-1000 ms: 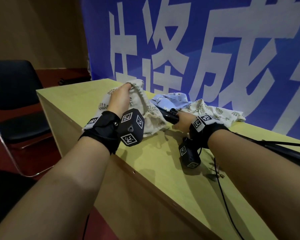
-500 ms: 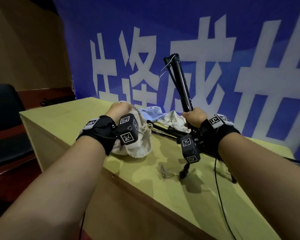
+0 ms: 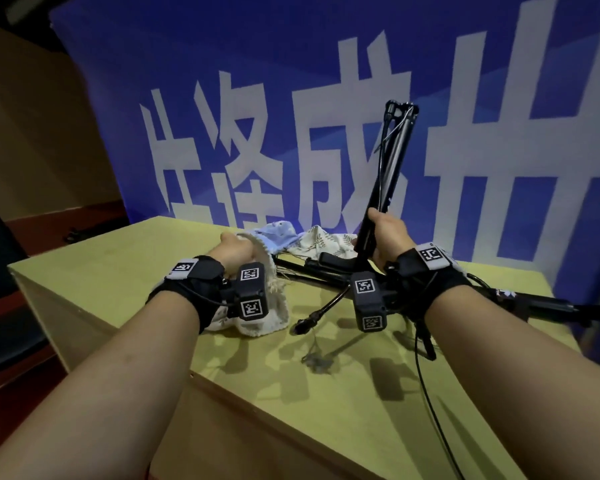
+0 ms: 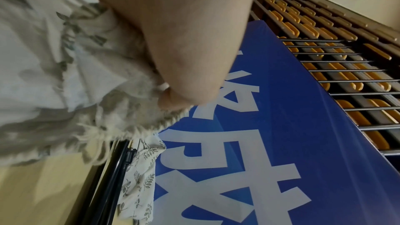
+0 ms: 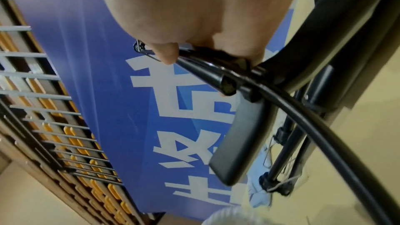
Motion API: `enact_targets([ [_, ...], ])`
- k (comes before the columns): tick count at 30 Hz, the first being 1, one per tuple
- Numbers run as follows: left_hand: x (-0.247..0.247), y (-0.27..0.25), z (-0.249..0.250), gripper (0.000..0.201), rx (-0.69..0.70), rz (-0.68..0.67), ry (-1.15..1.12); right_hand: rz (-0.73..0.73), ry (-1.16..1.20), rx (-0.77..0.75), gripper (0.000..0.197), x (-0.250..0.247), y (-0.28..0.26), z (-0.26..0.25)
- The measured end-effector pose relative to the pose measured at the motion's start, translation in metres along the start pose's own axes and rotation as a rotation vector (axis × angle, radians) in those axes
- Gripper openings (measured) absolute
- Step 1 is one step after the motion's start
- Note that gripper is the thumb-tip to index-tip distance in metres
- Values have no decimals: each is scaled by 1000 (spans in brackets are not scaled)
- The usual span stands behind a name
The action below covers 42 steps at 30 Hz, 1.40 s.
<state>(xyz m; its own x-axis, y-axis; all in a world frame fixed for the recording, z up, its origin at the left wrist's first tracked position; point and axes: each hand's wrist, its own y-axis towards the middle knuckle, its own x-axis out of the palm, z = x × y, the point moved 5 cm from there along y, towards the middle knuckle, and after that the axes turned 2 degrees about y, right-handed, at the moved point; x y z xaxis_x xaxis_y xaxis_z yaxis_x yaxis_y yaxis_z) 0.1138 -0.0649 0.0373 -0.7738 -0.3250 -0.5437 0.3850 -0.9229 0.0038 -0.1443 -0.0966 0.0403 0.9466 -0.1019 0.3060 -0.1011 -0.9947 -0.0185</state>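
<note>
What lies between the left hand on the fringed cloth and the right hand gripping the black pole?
In the head view: a crumpled light blue cloth and a leaf-print cloth on the table, with black stand bars lying just in front.

Black folded stand (image 3: 392,168) tilted steeply upright; fringed leaf-print cloth (image 3: 267,320) bunched on table (image 3: 326,410).

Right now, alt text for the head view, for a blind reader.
The right hand grips a black stand pole, held nearly upright over a yellow-green table. The left hand clutches a fringed leaf-print cloth; a blue banner hangs behind.
</note>
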Motion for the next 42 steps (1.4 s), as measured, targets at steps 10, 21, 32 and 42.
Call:
enact_targets([
  [10,13,8,-5,20,32,-153,140,0,226,-2,22,1,17,28],
  [21,2,24,-15,22,11,-158,75,57,366,-31,26,-2,27,47],
  [32,-24,53,-34,39,-150,-83,-171,203,112,-181,34,-6,22,46],
  [42,-17,12,4,14,-83,-64,110,204,73,-240,45,-5,22,43],
])
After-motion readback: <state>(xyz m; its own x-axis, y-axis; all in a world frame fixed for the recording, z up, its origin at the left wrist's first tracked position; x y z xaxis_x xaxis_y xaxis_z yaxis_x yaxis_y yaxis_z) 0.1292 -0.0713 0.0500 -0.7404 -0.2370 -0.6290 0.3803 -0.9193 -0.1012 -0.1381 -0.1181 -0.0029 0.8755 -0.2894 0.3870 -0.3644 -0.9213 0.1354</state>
